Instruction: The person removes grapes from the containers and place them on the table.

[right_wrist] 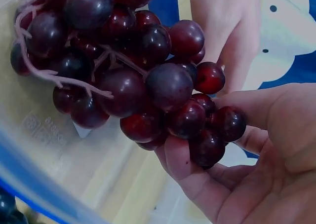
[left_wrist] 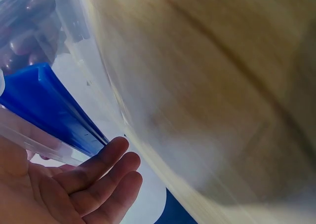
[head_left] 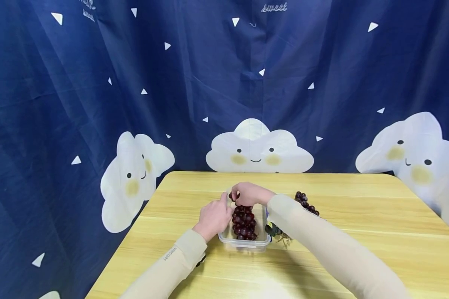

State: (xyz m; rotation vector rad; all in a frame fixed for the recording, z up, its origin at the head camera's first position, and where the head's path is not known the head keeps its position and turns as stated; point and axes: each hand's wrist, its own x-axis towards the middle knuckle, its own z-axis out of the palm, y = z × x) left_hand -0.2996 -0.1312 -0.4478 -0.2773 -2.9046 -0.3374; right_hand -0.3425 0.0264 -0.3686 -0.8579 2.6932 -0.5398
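Note:
A clear plastic container with blue side clips stands on the table, and a bunch of dark red grapes lies in it. My right hand is at the container's far end. In the right wrist view its thumb and fingers pinch the small grapes at the end of the bunch. My left hand grips the container's left side near the far corner. The left wrist view shows its fingers beside a blue clip along the outer wall.
Right of the container, partly hidden by my right forearm, lie dark green grapes with thin stems. Another dark bunch of grapes shows beyond that sleeve. A small black object is mostly covered by my left sleeve. A blue curtain hangs behind the table.

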